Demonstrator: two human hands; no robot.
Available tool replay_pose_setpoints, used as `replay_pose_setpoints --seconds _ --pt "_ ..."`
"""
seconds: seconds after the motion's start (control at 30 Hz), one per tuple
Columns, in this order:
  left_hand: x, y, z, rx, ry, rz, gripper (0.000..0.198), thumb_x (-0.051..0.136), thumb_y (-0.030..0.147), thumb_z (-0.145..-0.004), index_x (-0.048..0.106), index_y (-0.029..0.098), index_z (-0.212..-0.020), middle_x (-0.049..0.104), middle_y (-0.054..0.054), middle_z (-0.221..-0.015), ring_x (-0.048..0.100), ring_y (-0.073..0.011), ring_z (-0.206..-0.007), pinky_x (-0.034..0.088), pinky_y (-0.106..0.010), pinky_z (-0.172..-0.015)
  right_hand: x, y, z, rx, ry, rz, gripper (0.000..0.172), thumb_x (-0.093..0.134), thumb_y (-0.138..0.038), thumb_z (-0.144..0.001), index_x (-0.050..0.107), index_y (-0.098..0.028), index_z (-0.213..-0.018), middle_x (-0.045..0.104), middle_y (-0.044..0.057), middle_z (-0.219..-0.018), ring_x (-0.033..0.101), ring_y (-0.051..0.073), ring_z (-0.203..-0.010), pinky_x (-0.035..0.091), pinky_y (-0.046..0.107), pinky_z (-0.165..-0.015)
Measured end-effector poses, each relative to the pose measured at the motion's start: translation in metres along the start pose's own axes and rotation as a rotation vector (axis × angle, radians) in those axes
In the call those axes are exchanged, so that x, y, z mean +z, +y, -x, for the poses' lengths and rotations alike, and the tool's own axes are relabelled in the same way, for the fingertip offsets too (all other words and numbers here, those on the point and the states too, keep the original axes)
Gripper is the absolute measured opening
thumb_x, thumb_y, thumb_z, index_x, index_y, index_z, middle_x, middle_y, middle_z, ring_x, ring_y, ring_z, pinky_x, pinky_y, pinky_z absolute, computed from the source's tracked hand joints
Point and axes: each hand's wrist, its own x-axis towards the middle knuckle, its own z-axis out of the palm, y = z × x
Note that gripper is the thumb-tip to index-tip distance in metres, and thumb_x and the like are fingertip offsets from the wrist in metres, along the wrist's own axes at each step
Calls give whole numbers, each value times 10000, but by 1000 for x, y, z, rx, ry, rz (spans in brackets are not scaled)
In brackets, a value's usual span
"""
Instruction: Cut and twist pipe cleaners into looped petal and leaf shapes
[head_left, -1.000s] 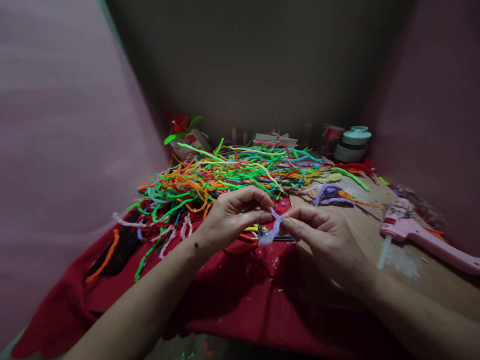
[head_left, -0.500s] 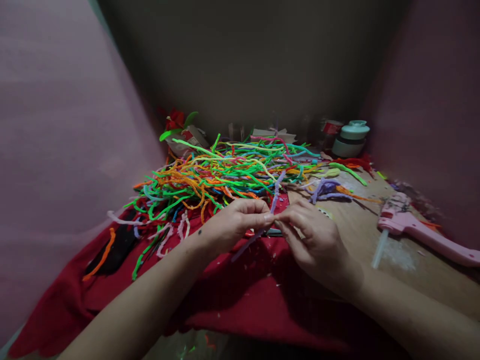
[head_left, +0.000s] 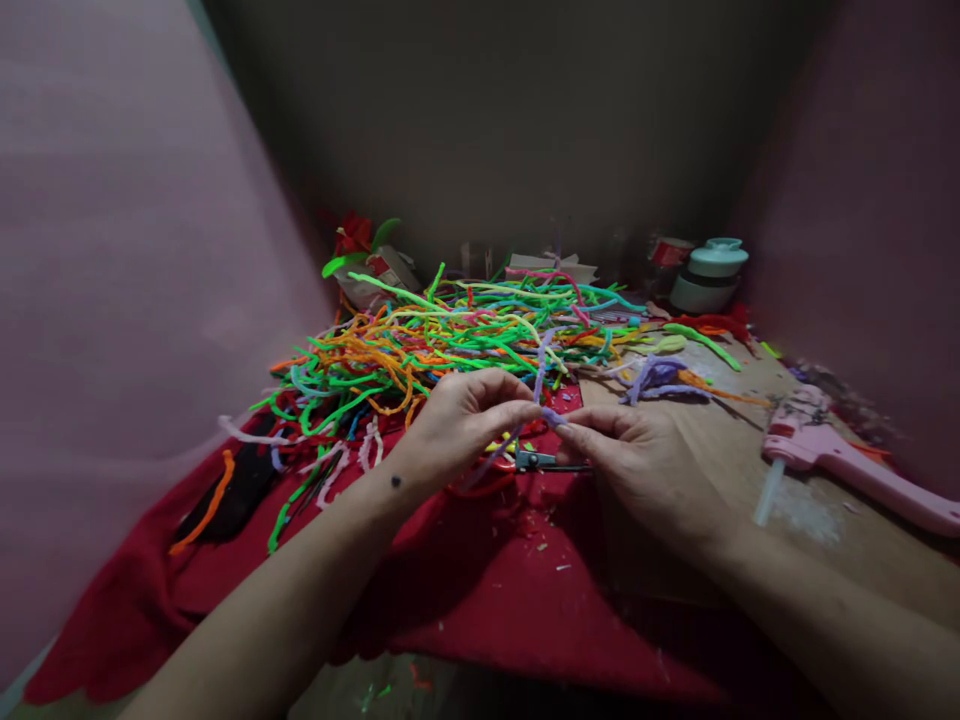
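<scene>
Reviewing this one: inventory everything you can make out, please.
fuzzy stem: one, purple, centre
stem heap: one, multicoloured, centre-left
red-handled tool: one, red and dark, below centre
glue gun: one, pink, right
lidded container: one, teal, back right
purple bundle: one, purple and orange, on board
board: one, brown, right
cloth: one, red, front
flower: one, red and green, back left
black item: one, black, left, unclear
left hand: one, bare, pinching fuzzy stem
right hand: one, bare, pinching fuzzy stem

Pale pinkish wall (head_left: pixel 135 250) at left; darker mauve wall (head_left: pixel 870 230) at right; dark grey wall (head_left: pixel 525 120) behind. Red-draped counter (head_left: pixel 480 620) stands between. Lighting is dim; floor (head_left: pixel 397 695) partly visible below.
</scene>
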Motion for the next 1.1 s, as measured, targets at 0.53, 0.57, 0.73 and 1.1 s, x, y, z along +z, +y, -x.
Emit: replay_pose_setpoints --seconds 0.53,0.57,0.73,1.1 --pt "-7 3 3 80 -156 -246 190 435 263 -828 553 124 -775 500 13 -677 432 -83 -602 360 -192 -552 -2 7 -7 139 -204 -422 94 608 -204 -690 692 -163 -704 674 6 -650 585 124 -611 430 259 -642" --pt "-7 4 3 80 -187 -253 185 426 254 -832 546 123 -779 486 16 -673 420 -81 -599 353 -192 -550 -3 10 -8 149 -245 -506 122 579 -196 -702 695 -161 -716 674 7 -651 590 121 -612 432 259 -641" --pt "-7 6 6 154 -316 -379 137 423 201 -826 499 137 -731 437 30 -634 372 -77 -562 315 -196 -526 -5 16 -11 278 -429 -642 205 585 -307 -719 689 -135 -678 671 40 -585 603 137 -527 445 252 -528" --pt "0 2 3 100 -201 -312 119 455 190 -785 534 137 -713 495 15 -661 432 -90 -603 360 -199 -571 -3 11 -10 394 -327 -480 153 719 -265 -620 671 -119 -617 666 45 -562 545 101 -456 399 222 -478"
